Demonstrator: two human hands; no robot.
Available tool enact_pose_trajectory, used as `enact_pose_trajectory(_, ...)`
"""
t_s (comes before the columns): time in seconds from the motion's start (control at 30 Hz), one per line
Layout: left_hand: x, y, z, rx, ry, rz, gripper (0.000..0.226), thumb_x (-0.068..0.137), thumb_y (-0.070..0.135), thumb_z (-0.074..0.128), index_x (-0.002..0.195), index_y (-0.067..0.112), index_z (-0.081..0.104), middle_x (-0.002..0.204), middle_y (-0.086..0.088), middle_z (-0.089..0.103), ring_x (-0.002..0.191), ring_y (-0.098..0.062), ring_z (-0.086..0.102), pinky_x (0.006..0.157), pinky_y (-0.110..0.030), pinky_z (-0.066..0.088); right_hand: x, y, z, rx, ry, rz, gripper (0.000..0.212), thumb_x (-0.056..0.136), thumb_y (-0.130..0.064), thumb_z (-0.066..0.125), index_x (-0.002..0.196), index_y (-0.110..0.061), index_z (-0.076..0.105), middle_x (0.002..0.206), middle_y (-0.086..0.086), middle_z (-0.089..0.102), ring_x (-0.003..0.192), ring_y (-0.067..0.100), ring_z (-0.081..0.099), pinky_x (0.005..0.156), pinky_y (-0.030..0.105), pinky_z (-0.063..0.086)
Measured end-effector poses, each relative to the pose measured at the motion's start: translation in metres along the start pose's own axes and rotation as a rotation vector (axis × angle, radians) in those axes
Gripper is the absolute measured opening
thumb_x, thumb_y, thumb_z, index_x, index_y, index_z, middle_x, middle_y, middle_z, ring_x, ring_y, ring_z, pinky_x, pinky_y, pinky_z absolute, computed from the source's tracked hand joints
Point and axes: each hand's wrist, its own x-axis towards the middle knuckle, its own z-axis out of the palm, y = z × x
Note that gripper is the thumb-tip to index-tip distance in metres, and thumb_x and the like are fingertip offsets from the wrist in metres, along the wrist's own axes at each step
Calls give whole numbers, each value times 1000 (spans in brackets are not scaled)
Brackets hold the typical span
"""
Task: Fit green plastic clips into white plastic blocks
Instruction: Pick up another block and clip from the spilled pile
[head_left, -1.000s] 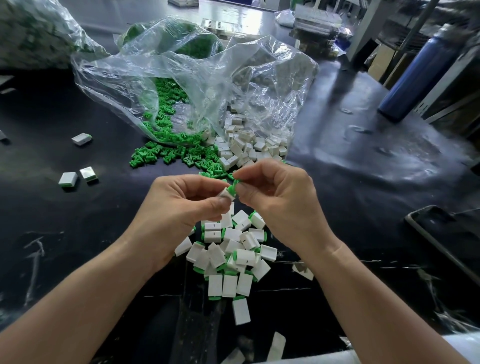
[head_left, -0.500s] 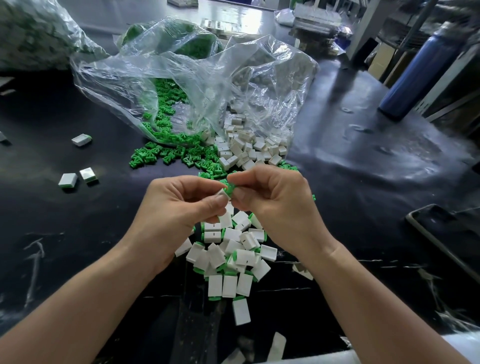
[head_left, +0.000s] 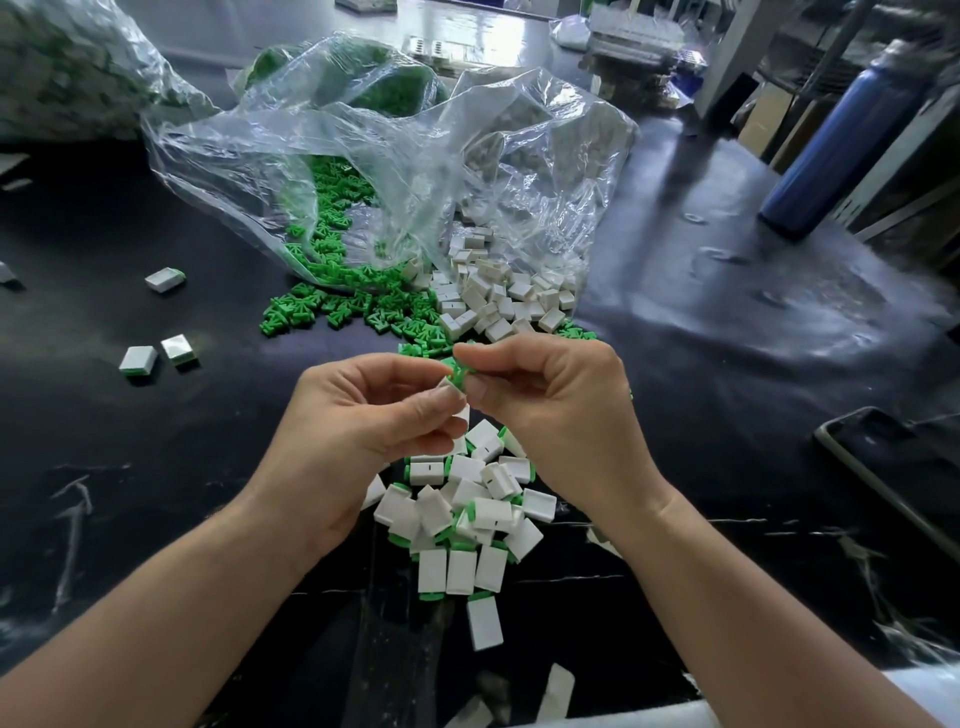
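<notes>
- Since the earlier frame, both hands have closed in a little. Less of the green clip (head_left: 458, 378) now sticks out between the fingertips.
- My left hand (head_left: 363, 431) pinches a white block (head_left: 447, 385) between thumb and forefinger. Only a corner of it shows.
- My right hand (head_left: 550, 415) pinches the clip and holds it against the block's end, in the air above the table (head_left: 156, 467).
- I judge the clip to be partly in, but my fingers hide the joint, so I cannot tell whether it is seated.
- The main risk is pushing at an angle. From this view I cannot check the alignment, and a skewed clip could jam or bend a leg.
- A second risk is slip. Both grips are fingertip pinches on small smooth plastic, so a hard push could pop either part loose.
- A dropped part would land in the finished pile (head_left: 467, 519) just below my hands, where a half-fitted piece would pass for a done one.
- The loose clips (head_left: 353, 306) and loose blocks (head_left: 498, 301) lie spilled at the mouth of the plastic bag (head_left: 363, 156), touching each other, so stock for the next piece is near.
</notes>
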Motion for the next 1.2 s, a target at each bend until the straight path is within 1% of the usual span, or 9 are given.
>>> enact_pose_trajectory(0.33,1,0,0,113,10,140,20,53,17,70,72,19,75,62,-5,71,55,-14,66,52,-21,55,-3,-7,2,19,-85,47,18,82,-3,64,92,-14,73,82,-5,63,76,8,62,70,19,50)
enact_pose_trajectory(0.4,1,2,1,147,8,210,23,52,20,71,75,19,75,64,-1,72,59,-11,66,55,-19,54,-2,-10,0,177,-106,177,6,85,-19,64,88,-19,68,78,-7,64,72,6,61,66,19,50)
enact_pose_trajectory(0.47,0,3,2,183,-20,269,22,54,18,71,75,17,74,67,2,72,62,-10,67,60,-18,53,0,-10,-1,251,-184,340,33,76,-46,57,89,-16,64,74,-8,63,69,7,59,64,21,50)
enact_pose_trajectory(0.53,-2,4,1,238,-39,316,20,56,19,76,75,16,75,72,-3,73,69,-19,69,66,-28,56,1,-9,-2,290,-324,437,54,67,-57,47,87,-9,62,72,-3,61,66,9,57,62,22,50)
enact_pose_trajectory(0.67,-1,2,-1,344,-43,422,15,64,14,72,79,19,74,79,-14,67,72,-43,58,65,-52,51,0,-13,3,348,-481,482,54,69,-58,39,75,-8,59,66,1,62,56,11,55,53,19,46)
enact_pose_trajectory(0.8,-1,2,1,326,-109,455,14,67,5,68,81,9,70,72,-21,63,54,-33,61,54,-39,53,-1,-11,2,344,-468,478,49,71,-57,37,66,-11,54,54,-7,55,49,7,46,48,17,38)
enact_pose_trajectory(0.93,1,3,0,469,-151,492,18,66,7,74,79,19,69,71,-2,65,51,-4,59,55,-13,46,-3,-11,2,295,-458,481,48,72,-58,35,63,-14,51,49,-12,50,49,7,41,48,17,36)
enact_pose_trajectory(1.03,-1,4,1,391,-193,460,13,66,5,74,76,10,67,60,5,67,48,-4,61,51,-10,46,-3,-10,2,318,-466,495,47,72,-58,36,65,-14,51,48,-13,49,48,5,41,47,16,34)
enact_pose_trajectory(1.2,2,4,0,305,-124,405,19,61,14,68,78,7,68,64,-12,67,50,-13,61,46,-19,47,-2,-11,-1,415,-468,514,40,72,-53,41,66,-14,53,53,-10,49,49,5,41,48,17,34)
